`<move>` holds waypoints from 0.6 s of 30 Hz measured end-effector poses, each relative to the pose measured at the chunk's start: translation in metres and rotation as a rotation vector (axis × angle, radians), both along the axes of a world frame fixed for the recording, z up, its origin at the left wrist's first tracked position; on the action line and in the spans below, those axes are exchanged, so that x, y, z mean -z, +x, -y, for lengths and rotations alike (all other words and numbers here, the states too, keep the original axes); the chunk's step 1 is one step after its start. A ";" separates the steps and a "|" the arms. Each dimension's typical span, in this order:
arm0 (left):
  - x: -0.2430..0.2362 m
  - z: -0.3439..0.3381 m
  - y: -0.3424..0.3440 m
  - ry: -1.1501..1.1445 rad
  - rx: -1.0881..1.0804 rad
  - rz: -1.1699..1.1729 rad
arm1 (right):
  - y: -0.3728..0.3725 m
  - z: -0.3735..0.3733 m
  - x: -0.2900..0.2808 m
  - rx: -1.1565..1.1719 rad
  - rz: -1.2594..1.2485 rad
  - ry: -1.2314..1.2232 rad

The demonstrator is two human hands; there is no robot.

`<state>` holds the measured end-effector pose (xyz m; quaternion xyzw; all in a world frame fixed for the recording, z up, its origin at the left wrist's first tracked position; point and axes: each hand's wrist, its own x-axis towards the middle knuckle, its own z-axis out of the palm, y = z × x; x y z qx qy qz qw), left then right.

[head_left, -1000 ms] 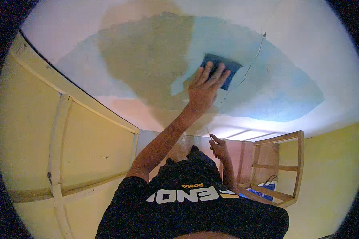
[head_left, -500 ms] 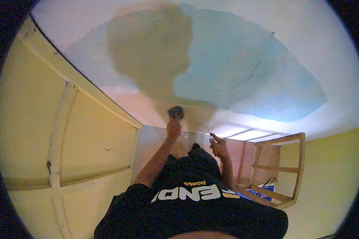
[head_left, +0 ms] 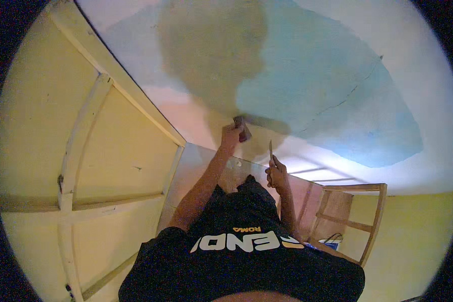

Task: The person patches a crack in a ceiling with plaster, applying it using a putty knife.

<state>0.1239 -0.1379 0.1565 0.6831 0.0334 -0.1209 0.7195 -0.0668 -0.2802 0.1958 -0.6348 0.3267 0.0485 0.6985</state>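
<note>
A dark, flat abrasive-looking sheet (head_left: pixel 243 128) is in my left hand (head_left: pixel 231 132), held close to the painted surface near where white and pale pink meet a brownish shadow. My right hand (head_left: pixel 278 175) is lower and to the right, its fingers wrapped round a thin pale blade-like tool (head_left: pixel 271 150) that points up. Above both hands the painted surface (head_left: pixel 307 60) carries a big light-blue patch with a thin crack (head_left: pixel 347 90) across its right part. My shadow covers the middle of the patch.
Yellow panels (head_left: pixel 110 161) with cream battens (head_left: pixel 85 121) fill the left side. At the lower right are an open wooden frame (head_left: pixel 380 211), a pink wall (head_left: pixel 304 201), a blue-and-white container (head_left: pixel 331 245) behind the frame, and a yellow wall (head_left: pixel 418 236).
My left hand came down from the blue patch with the dark sheet, then moved slightly up and right. My right hand has risen a little with its tool. The view has shifted.
</note>
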 end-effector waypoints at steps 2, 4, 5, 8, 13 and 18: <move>0.017 -0.015 -0.023 -0.249 0.016 -0.195 | 0.015 -0.009 -0.005 -0.052 0.052 0.023; 0.080 -0.050 -0.026 -0.222 0.046 -0.054 | 0.033 -0.025 -0.018 -0.178 0.161 0.022; 0.079 -0.058 -0.035 -0.224 0.047 -0.065 | 0.040 -0.024 -0.014 -0.175 0.150 0.021; 0.072 -0.089 -0.058 -0.080 0.042 -0.220 | 0.070 -0.032 -0.009 -0.276 0.195 0.039; 0.038 -0.125 -0.088 -0.350 -0.141 -0.436 | 0.118 -0.056 0.007 -0.345 0.098 0.003; 0.057 -0.156 -0.104 -0.358 -0.157 -0.431 | 0.146 -0.081 0.028 -0.260 0.166 -0.008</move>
